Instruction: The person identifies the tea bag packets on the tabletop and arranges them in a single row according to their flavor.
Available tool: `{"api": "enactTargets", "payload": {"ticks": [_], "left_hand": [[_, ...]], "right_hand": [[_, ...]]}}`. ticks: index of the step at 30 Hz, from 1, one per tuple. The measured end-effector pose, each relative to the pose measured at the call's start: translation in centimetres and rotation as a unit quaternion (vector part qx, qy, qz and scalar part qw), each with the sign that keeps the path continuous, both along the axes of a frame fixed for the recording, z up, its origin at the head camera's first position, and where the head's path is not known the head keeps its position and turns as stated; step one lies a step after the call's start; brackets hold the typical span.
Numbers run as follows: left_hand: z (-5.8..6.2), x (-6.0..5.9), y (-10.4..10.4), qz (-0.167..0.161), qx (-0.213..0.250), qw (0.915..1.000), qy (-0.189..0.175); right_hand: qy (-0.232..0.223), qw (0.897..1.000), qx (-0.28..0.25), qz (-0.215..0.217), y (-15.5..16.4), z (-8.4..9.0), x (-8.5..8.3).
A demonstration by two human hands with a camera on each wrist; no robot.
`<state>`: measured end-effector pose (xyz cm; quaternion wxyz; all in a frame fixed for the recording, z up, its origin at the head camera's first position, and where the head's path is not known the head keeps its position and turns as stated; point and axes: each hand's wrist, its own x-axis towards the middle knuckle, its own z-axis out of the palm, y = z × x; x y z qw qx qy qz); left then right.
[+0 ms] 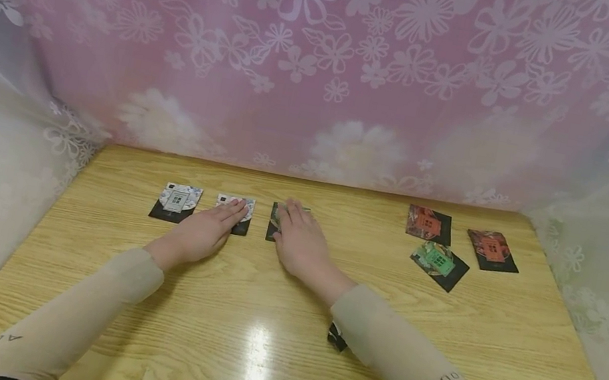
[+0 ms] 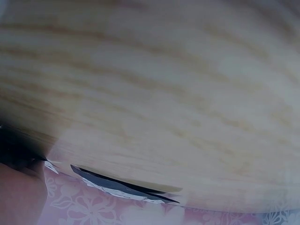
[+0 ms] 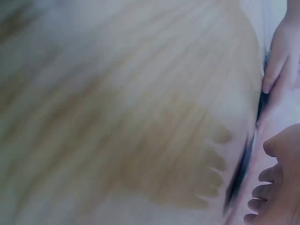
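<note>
In the head view my left hand [image 1: 203, 231] rests with extended fingers on a flat white-and-black packet [image 1: 241, 226], covering part of it. My right hand [image 1: 303, 241] lies likewise over a dark packet with a green pattern [image 1: 271, 230], hiding most of it. Left of both, another white-and-black packet [image 1: 176, 200] with a pale label lies flat, touched by neither hand. The left wrist view shows a packet [image 2: 122, 185] edge-on and a bit of the left hand [image 2: 21, 194]. Seen from the right wrist, the right hand [image 3: 281, 180] has its fingers apart from one another.
Two red-and-black packets [image 1: 428, 224] [image 1: 493, 250] and a green-and-black packet [image 1: 439, 263] lie at the right of the wooden table [image 1: 193, 333]. A dark packet [image 1: 336, 338] pokes out from under the right sleeve. A pink flowered curtain [image 1: 323, 84] hangs behind the table.
</note>
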<state>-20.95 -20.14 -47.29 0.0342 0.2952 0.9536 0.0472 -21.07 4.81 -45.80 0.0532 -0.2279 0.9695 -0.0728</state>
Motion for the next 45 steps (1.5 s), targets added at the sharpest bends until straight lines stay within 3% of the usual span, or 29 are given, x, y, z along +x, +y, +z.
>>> {"api": "enactTargets", "payload": {"ticks": [14,29,38,45], "left_hand": [[0.0,0.0,0.0,0.000,0.000,1.0000,0.000],[0.1,0.0,0.0,-0.004,-0.010,0.9999,-0.006],[0.0,0.0,0.0,-0.006,-0.008,0.9999,-0.001],[-0.2,-0.1,-0.1,-0.007,-0.009,0.9999,0.006]], "right_hand": [[0.043,0.998,-0.021,0.033,6.4,1.9,0.4],[0.095,0.994,-0.005,0.061,16.9,1.5,0.6],[0.094,0.994,-0.013,0.049,23.3,0.6,1.7],[0.058,0.998,-0.035,0.012,28.0,-0.4,2.7]]}}
